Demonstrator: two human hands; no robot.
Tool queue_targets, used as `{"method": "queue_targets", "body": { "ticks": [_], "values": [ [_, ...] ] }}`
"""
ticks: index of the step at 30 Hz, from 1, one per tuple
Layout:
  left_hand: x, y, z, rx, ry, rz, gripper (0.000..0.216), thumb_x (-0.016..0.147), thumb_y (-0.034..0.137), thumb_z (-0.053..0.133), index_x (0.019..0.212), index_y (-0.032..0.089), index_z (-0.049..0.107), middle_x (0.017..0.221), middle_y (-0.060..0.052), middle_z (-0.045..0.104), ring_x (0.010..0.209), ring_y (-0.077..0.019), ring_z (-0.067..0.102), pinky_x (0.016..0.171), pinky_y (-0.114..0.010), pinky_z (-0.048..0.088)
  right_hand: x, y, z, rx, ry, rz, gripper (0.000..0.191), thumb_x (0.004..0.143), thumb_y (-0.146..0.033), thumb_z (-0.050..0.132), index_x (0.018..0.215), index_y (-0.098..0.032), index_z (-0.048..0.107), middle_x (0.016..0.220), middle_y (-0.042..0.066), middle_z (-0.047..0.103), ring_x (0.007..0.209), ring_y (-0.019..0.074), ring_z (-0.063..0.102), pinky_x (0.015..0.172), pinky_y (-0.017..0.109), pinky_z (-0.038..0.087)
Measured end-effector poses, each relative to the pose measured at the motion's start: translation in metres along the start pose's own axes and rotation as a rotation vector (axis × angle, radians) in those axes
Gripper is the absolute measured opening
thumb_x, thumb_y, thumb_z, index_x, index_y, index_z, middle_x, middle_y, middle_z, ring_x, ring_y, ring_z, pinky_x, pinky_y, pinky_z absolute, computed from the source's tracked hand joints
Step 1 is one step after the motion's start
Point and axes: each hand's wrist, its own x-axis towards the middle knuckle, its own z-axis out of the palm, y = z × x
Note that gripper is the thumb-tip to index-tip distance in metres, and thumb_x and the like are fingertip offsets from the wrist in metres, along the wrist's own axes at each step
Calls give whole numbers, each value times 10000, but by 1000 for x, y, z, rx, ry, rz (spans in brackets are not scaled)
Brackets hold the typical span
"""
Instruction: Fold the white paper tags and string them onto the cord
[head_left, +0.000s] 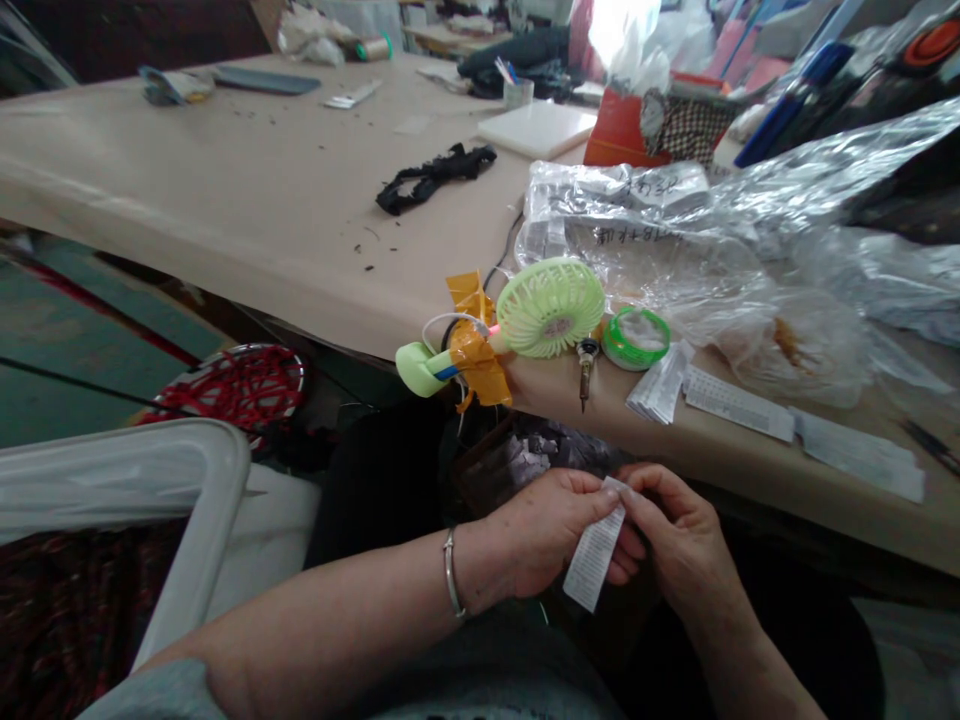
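One small white paper label with tiny print (595, 560) hangs just below the near edge of the brown table (262, 200). The left hand (547, 530) and right hand (682, 545) both pinch its top end. Pulling apart could rip it; a loose pinch could drop it.

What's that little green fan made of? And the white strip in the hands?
The green fan looks like smooth, slightly shiny moulded plastic: its grille has thin, even ribs. The white strip, pinched by the left hand and right hand, hangs limp and carries print, so probably fabric label or paper.
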Motion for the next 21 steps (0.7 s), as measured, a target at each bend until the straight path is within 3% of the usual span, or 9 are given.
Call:
{"method": "queue_targets", "body": {
  "ticks": [4,10,13,15,18,21],
  "values": [
    [-1,-2,-8,-58,-104,-56,325,740,413,708,850,120,619,709,-44,642,554,-125,624,557,-258,523,-1,2,6,157,20,77,154,767,-318,702,717,-211,605,743,-25,610,666,102,556,613,186,466],
    [-2,-1,-16,-26,-129,-85,286,748,399,702,830,149,591,594,18,572,479,-112,596,452,-200,478,-5,5,8,278,-15,146,117,741,-292,726,797,-227,646,791,-25,637,696,98,572,657,183,477],
    [-5,2,-16,6,-205,-104,321,750,444,695,798,152,572,585,25,559,478,-110,590,441,-195,471,-3,2,3,356,-198,245,367,687,-302,750,1041,-264,661,963,20,683,806,151,632,707,245,519],
    [-7,2,-15,31,-249,-132,351,734,469,705,775,150,564,585,27,553,484,-109,588,444,-197,470,-1,0,-1,386,-380,264,463,648,-344,769,1091,-259,661,1126,65,665,948,214,646,779,317,536],
    [-10,1,-13,59,-274,-159,395,698,499,725,797,147,574,586,29,555,490,-106,583,455,-199,461,2,-2,-4,434,-557,223,388,620,-412,781,954,-233,695,1262,85,604,1090,274,615,853,388,525],
    [-11,-3,-11,89,-252,-156,410,703,519,703,808,143,578,578,23,558,482,-104,572,460,-207,453,2,-1,-3,458,-566,238,298,642,-425,764,833,-217,669,1255,87,606,1056,273,635,813,401,541]
  ]
}}
